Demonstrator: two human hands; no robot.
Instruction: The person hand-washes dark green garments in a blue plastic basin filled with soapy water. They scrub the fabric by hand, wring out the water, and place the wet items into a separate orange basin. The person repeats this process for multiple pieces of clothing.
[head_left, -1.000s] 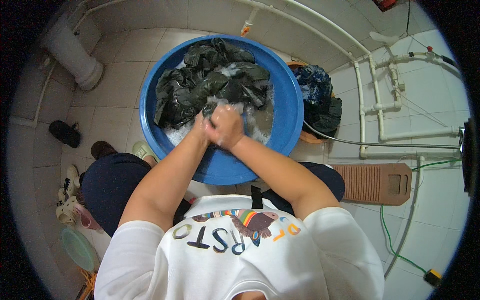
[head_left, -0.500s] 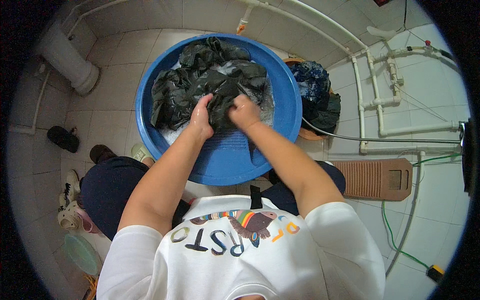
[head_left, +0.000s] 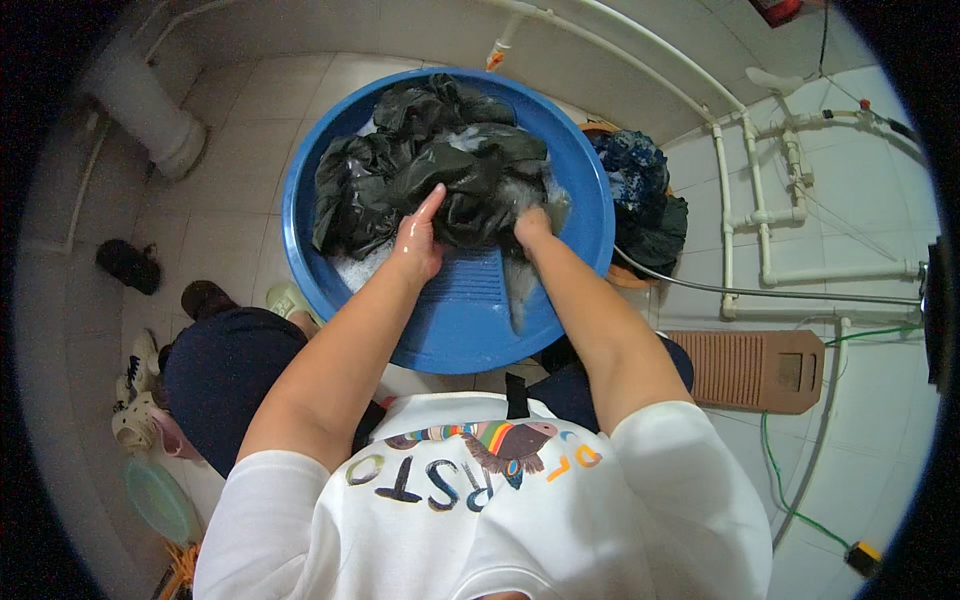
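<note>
A wet dark green-black garment [head_left: 450, 165] lies bunched in soapy water in a round blue basin [head_left: 299, 240]. My left hand [head_left: 418, 240] grips its near edge, thumb stretched out on top and fingers tucked under the cloth. My right hand [head_left: 533, 224] dips into the suds at the garment's right edge; its fingers are hidden by water and cloth. Between my wrists shows the basin's ribbed built-in washboard [head_left: 468, 277].
Behind the basin's right side, an orange-brown tub [head_left: 628, 276] holds dark clothes [head_left: 640, 185]. A brown washboard [head_left: 745, 370] lies right of my knee. White pipes [head_left: 728, 200] run along the wall. Shoes [head_left: 135, 430] and a green basin [head_left: 160, 498] are at left.
My right hand has moved right and down into the suds, away from the left. The left hand has shifted slightly right. The garment is spread wider between them.
</note>
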